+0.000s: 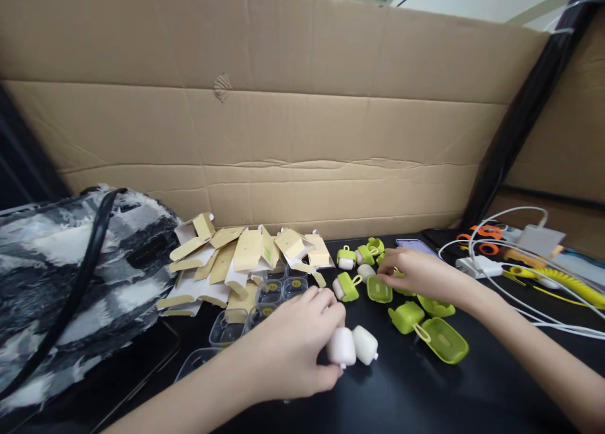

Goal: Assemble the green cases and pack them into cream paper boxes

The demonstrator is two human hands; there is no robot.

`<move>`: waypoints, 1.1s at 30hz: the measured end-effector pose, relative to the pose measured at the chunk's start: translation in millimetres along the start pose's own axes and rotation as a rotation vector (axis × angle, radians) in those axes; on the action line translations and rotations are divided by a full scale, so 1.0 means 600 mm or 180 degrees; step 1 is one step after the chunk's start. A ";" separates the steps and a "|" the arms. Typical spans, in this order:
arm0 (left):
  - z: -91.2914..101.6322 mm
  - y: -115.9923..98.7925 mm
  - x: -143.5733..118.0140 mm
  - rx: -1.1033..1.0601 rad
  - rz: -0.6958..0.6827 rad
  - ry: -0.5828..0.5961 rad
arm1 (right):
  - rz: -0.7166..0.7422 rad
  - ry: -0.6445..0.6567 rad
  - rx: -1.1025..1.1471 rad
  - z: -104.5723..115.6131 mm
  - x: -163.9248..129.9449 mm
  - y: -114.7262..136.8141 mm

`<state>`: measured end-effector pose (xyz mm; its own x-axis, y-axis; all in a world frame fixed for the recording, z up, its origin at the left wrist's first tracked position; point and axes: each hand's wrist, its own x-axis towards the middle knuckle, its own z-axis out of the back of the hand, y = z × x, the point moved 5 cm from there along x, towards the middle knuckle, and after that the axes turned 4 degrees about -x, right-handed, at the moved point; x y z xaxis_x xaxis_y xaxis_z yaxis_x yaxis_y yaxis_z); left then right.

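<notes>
Fingers (331,308) around white case (341,347)

I am seeing no words or numbers I can read; the small yellow stickers (273,287) in the clear trays (227,328) beside the cardboard flaps (246,251) are showing only blurred marks.

Cardboard wall (293,125) at back, b&w bag (70,276) left, flat paper boxes (236,257), phone (416,246), white cables (520,276) right

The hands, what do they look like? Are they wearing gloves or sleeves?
No gloves. The left hand and right hand are both bare, and the forearms are bare too, with no sleeves in view. No rings, watch or bracelets show.
</notes>
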<state>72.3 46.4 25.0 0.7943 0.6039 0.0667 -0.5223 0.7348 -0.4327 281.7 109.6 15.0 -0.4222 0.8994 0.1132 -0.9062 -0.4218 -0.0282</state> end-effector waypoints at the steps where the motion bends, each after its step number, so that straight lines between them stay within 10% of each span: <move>1: 0.005 0.003 0.002 -0.0556 0.0120 0.0002 | -0.0014 0.0031 0.0052 -0.004 0.000 0.002; 6: 0.013 0.025 0.016 -0.3573 0.0644 -0.0478 | -0.0228 -0.0022 0.0553 -0.011 -0.003 -0.003; 13: 0.006 0.040 0.021 -0.4932 0.0818 -0.1051 | -0.0651 -0.1095 0.2436 0.026 -0.004 -0.014; 23: -0.004 0.054 0.016 -0.5125 0.1134 -0.1558 | -0.0818 -0.0063 0.5134 -0.017 -0.004 0.059; 33: 0.005 0.042 0.011 -0.4757 0.1052 -0.1758 | -0.0375 -0.0489 0.4525 -0.005 -0.024 0.091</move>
<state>63.6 70.1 17.1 0.3411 0.9388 -0.0472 0.3733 -0.1814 -0.9098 238.4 74.1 8.5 -0.2580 0.9541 0.1519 -0.1055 -0.1840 0.9772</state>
